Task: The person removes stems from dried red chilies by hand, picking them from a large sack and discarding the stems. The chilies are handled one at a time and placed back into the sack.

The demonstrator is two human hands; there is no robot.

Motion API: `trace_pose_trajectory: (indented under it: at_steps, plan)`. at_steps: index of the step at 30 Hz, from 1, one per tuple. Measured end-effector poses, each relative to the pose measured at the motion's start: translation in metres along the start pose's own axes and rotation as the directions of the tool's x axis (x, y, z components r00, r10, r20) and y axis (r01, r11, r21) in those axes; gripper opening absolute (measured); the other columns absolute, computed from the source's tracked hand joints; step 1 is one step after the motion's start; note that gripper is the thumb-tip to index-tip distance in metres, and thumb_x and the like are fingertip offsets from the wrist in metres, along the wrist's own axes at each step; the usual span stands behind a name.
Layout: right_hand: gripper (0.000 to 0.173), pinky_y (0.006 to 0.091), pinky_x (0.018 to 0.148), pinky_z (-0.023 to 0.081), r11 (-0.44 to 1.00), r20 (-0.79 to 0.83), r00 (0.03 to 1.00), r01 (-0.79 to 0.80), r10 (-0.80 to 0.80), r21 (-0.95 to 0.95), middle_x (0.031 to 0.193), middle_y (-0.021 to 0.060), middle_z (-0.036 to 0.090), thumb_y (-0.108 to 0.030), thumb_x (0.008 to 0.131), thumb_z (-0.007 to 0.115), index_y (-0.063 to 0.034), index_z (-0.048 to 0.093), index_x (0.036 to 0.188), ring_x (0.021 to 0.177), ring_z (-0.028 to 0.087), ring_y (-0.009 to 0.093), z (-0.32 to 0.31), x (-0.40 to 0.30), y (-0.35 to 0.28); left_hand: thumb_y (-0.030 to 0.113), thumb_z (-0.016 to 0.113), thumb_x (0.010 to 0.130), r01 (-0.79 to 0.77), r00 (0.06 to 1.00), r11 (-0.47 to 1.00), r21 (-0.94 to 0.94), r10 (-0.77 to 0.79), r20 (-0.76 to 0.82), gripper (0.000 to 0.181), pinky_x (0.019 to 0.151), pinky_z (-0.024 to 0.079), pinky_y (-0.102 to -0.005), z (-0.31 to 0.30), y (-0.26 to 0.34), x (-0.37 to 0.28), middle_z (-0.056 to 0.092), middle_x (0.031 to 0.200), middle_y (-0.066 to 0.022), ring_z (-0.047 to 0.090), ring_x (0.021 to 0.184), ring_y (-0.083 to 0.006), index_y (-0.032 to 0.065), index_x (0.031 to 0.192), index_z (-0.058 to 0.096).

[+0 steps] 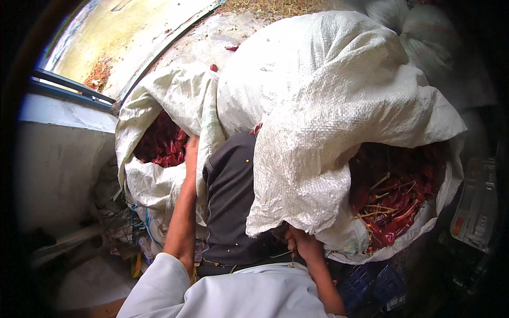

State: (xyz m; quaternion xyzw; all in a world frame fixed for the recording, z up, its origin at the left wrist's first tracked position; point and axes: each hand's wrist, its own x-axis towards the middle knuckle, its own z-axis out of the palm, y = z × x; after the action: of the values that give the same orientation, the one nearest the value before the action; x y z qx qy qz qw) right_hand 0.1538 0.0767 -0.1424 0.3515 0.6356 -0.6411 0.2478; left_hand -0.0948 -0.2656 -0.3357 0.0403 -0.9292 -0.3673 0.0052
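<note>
An open white woven sack (159, 183) holding dried red chilies (169, 149) stands at the left. My left hand (192, 144) reaches into its mouth at the right side, its fingers hidden by the sack's edge. My right hand (301, 242) is near my lap, under the hanging edge of a large white woven sack (302, 159), with fingers curled by some thin stems (293, 254); shadow hides what they close on. At the right, the large sack's mouth shows more red chilies (391, 226) with pale stems among them.
A filled white sack (254, 75) stands beyond my knee. Loose stems (274, 6) and a few chilies lie on the floor beyond. A blue metal door frame (71, 91) is at upper left, a blue plastic crate (356, 278) at lower right, and a grey case (475, 206) at far right.
</note>
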Motion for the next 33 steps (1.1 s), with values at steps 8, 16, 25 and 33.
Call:
trace_pose_trajectory:
  at_steps: [8,16,25,33]
  plan:
    - [0.039,0.0303,0.048,0.044,0.983,0.0,0.985,0.171,-0.172,-0.072,0.058,0.0042,0.056,-0.032,0.1,0.049,-0.0024,0.063,0.079,0.05,0.053,0.014,0.0,0.01,0.025,0.057,0.077,0.074,0.7,0.677,0.613,0.366,-0.409,-0.611,0.099,0.111,0.033,-0.0517,-0.095,0.026,-0.056,0.03,0.151,-0.0301,0.033,0.14,-0.0425,-0.0006,0.144,0.036]
    - [0.032,0.0288,0.043,0.04,0.998,0.008,1.0,0.002,-0.003,0.067,0.066,0.0037,0.06,-0.035,0.098,0.059,-0.0064,0.062,0.086,0.048,0.052,0.011,0.001,0.002,0.01,0.005,0.075,0.066,0.666,0.536,0.649,-0.368,-0.759,-0.37,0.047,0.089,0.049,-0.0415,-0.114,-0.162,-0.059,0.068,0.106,-0.016,0.065,0.094,-0.0307,0.0009,0.111,0.059]
    - [0.037,0.0296,0.046,0.044,0.995,0.006,0.995,0.097,-0.097,-0.002,0.069,0.0049,0.06,-0.036,0.103,0.046,-0.0036,0.06,0.089,0.054,0.055,0.013,0.002,0.007,0.017,-0.008,0.06,0.082,0.257,0.785,0.947,-0.191,-0.32,-0.531,0.038,0.082,0.054,-0.0314,-0.362,-0.079,-0.017,0.068,0.106,-0.0084,0.064,0.089,-0.0178,-0.0013,0.119,0.064]
    - [0.036,0.0291,0.04,0.042,1.0,0.021,1.0,0.009,-0.009,0.029,0.064,0.0049,0.058,-0.032,0.101,0.047,-0.0038,0.063,0.084,0.051,0.054,0.013,0.007,0.003,0.005,0.009,0.064,0.079,0.487,0.87,0.742,0.46,-0.456,-0.186,0.071,0.104,0.041,-0.0451,-0.197,-0.049,-0.067,0.049,0.139,-0.0267,0.052,0.123,-0.0429,0.015,0.146,0.042]
